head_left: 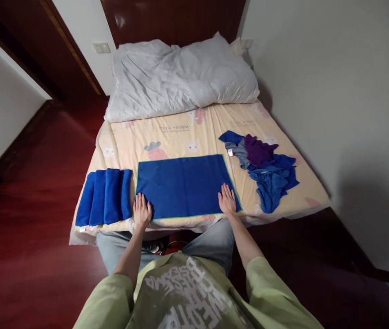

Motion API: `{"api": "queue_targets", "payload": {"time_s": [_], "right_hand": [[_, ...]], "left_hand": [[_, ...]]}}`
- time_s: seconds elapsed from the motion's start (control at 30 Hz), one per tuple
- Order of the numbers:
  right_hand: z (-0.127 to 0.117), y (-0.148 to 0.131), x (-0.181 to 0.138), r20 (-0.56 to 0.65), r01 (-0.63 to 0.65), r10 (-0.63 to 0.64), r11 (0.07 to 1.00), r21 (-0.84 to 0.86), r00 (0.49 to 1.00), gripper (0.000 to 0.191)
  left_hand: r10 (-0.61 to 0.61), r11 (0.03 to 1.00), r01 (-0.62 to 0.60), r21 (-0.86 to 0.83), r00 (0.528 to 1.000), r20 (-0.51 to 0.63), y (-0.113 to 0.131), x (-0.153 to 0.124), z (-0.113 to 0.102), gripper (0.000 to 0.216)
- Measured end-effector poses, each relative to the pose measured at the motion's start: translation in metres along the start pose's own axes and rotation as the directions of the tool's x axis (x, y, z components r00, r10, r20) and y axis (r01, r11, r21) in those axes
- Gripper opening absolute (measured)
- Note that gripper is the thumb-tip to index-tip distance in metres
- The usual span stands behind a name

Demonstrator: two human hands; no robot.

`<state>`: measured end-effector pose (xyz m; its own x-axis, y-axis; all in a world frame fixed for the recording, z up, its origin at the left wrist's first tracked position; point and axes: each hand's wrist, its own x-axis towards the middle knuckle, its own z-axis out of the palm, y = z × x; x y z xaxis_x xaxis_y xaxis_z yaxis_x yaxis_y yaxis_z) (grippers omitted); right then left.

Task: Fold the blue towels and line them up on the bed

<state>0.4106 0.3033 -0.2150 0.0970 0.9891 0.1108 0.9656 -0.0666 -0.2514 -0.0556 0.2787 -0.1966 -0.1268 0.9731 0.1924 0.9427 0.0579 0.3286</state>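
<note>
A blue towel (184, 185) lies spread flat on the near edge of the bed (181, 132). My left hand (142, 210) rests flat on its near left corner with fingers stretched out. My right hand (227, 200) lies flat on the near right corner, fingers spread. Neither hand holds anything. Left of the spread towel, several blue towels (105, 196) lie folded side by side. To the right lies a loose heap of cloths (265, 169) in blue, purple and grey.
A white pillow and crumpled duvet (181, 75) fill the head of the bed. A white wall (334, 91) runs along the bed's right side. Dark red wooden floor (33, 183) lies to the left and around my legs.
</note>
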Motion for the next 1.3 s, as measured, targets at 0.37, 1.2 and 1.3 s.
{"api": "queue_targets", "payload": {"time_s": [0.37, 1.2, 1.3], "right_hand": [[-0.010, 0.037, -0.023, -0.002, -0.133, 0.133, 0.988, -0.078, 0.991, 0.068], [-0.007, -0.064, 0.084, 0.171, 0.126, -0.133, 0.991, 0.050, 0.976, 0.062], [0.002, -0.037, 0.099, 0.121, 0.033, -0.037, 0.999, 0.037, 0.992, 0.063]], "left_hand": [[-0.037, 0.998, 0.036, -0.060, 0.999, -0.023, -0.002, -0.032, -0.013, 0.068], [0.097, 0.995, -0.097, 0.009, 0.995, 0.009, -0.014, -0.133, -0.020, 0.076], [0.090, 0.996, -0.090, 0.010, 0.996, 0.002, -0.013, -0.137, -0.018, 0.082]]}}
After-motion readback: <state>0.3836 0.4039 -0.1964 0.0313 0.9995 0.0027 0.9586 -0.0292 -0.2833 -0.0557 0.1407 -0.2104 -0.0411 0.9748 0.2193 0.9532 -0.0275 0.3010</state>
